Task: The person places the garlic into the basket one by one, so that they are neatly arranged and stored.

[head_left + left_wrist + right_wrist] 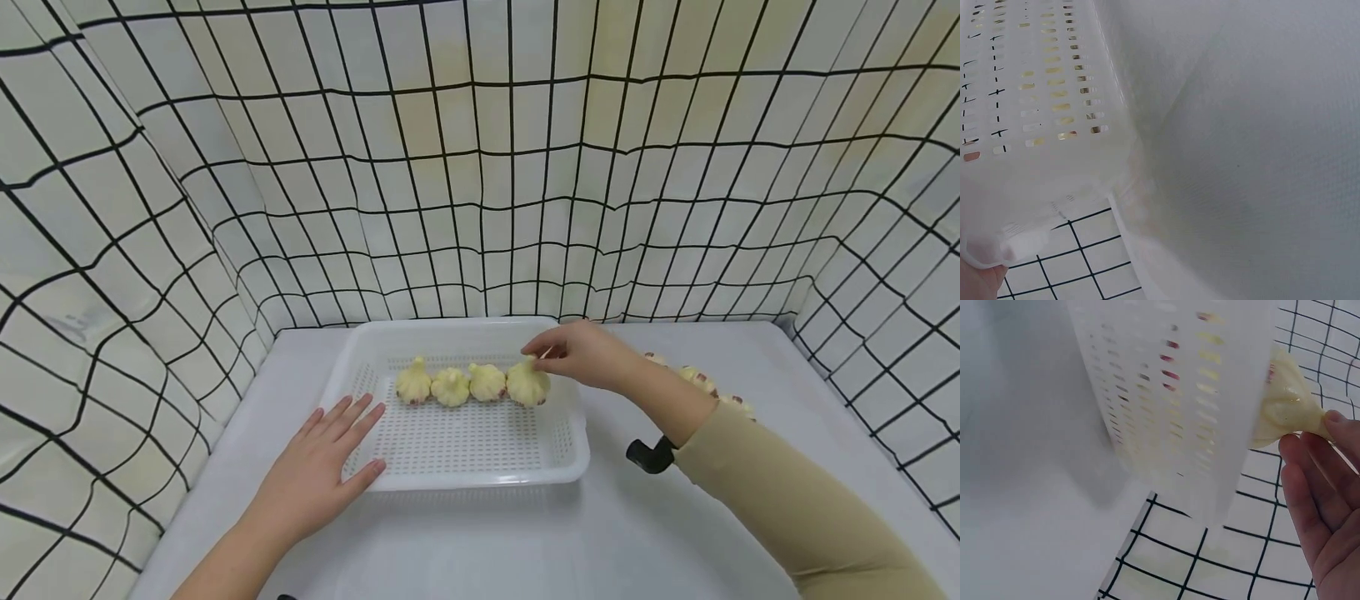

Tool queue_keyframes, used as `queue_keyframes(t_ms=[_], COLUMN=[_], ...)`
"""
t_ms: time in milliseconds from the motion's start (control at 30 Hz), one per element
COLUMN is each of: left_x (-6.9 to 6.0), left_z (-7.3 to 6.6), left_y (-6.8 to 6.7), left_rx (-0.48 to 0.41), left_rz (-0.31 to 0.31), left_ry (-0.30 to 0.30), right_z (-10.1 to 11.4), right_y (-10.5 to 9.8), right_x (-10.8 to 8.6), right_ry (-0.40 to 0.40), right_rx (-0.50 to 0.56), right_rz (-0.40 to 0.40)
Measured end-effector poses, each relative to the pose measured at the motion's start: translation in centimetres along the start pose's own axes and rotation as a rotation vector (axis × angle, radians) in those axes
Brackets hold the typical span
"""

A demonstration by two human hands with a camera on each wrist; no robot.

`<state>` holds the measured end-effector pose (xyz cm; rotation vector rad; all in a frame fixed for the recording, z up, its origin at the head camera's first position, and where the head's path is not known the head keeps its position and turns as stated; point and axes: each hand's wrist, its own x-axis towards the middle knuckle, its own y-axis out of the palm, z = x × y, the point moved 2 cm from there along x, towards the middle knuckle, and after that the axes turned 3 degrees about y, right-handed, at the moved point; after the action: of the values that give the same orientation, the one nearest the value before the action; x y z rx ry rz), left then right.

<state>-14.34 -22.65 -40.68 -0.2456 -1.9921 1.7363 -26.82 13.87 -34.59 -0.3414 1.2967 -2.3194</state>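
My right hand pinches a garlic bulb by its stem at the right end of a row in the white plastic basket. In the right wrist view the thumb and fingers hold that bulb by its narrow neck, partly behind the basket wall. Left of it, several more garlic bulbs stand side by side, stems up. My left hand lies with spread fingers over the basket's left rim. In the left wrist view only a bit of that hand shows below the basket's side.
Several more garlic bulbs lie on the white table to the right, partly hidden by the right forearm. A black curved piece shows by the right wrist. Black netting over white walls surrounds the table's back and sides.
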Motion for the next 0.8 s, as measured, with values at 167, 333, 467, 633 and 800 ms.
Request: queue_keyframes(t_ms=[167, 333, 467, 633, 800], left_x=[0.0, 0.0, 0.0, -0.1, -0.1], left_z=[-0.1, 0.0, 0.2, 0.3, 0.2], left_y=[0.0, 0.0, 0.1, 0.1, 0.2], left_rx=[-0.004, 0.002, 0.001, 0.001, 0.002], left_rz=[0.003, -0.015, -0.013, -0.017, -0.039], left_ry=[-0.002, 0.001, 0.0, 0.003, 0.014], right_z=[0.2, 0.4, 0.5, 0.6, 0.6], right_y=[1.6, 2.8, 3.4, 4.1, 4.4], right_x=[0.3, 0.6, 0.8, 1.1, 1.3], right_ry=[0.001, -0.013, -0.014, -0.047, -0.094], right_rx=[-0.055, -0.102, -0.167, -0.254, -0.316], right_rz=[0.07, 0.11, 0.145, 0.187, 0.187])
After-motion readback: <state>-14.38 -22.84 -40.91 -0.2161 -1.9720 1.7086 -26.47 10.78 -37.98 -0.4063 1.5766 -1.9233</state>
